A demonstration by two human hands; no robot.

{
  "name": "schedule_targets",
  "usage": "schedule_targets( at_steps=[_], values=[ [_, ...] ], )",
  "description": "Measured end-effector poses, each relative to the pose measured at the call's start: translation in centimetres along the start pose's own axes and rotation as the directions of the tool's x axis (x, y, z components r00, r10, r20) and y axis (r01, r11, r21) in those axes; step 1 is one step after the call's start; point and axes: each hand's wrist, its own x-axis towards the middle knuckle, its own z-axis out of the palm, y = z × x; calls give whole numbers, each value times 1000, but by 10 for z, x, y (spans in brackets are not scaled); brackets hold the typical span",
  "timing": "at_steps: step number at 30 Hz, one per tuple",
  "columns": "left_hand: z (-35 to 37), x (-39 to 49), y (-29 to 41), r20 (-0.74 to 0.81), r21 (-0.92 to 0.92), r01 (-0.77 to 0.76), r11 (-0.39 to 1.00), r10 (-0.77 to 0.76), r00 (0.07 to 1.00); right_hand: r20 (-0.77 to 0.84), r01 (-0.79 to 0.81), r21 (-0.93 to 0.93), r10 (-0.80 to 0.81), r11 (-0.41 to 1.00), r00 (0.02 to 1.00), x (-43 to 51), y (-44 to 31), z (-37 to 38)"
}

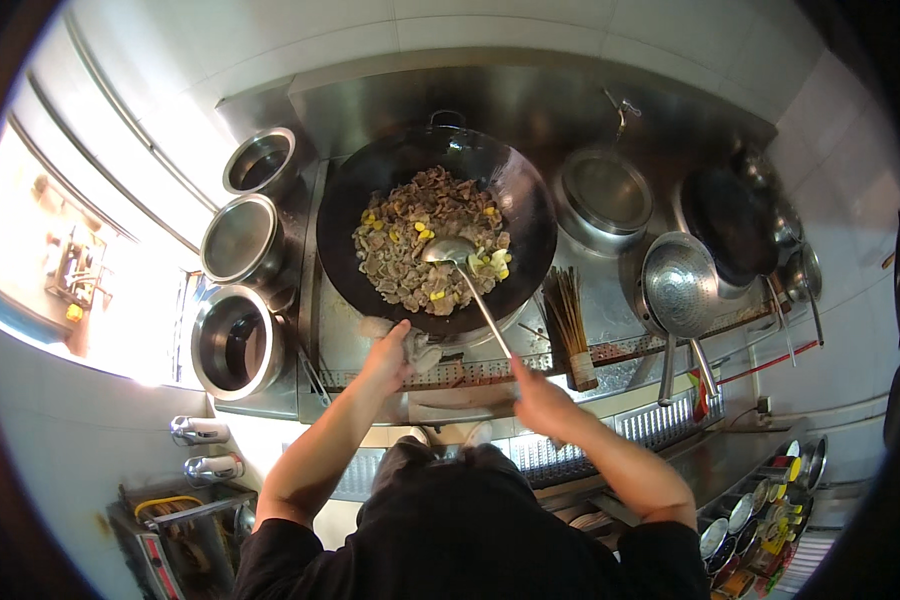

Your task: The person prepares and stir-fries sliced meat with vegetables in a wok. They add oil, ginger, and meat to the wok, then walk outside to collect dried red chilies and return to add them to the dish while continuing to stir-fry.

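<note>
A large black wok sits on the steel range in front of me, holding a heap of sliced browned meat with yellow pieces mixed in. My left hand grips a pale folded cloth at the wok's near rim; the cloth hides how it meets the rim. In my right hand is the handle of a long metal ladle. The ladle's bowl rests among the meat near the middle of the wok, its handle slanting over the near right rim.
Several steel pots line the left side. Right of the wok lie a bamboo wok brush, a lidded steel pot below a tap, and a perforated strainer. Seasoning containers stand at lower right.
</note>
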Motion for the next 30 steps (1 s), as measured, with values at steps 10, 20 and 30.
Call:
schedule_targets(
  at_steps=[10,20,30],
  values=[
    [-10,39,-12,143,-145,83,986,-62,988,-77,-131,50,134,990,988,-147,-13,-122],
    [-11,-36,-17,-33,66,-134,989,136,990,-89,-62,-248,41,967,995,-125,-105,-119],
    [-17,-13,-46,118,36,-223,974,218,969,-110,-82,-122,69,989,992,-78,-49,-100]
  ],
)
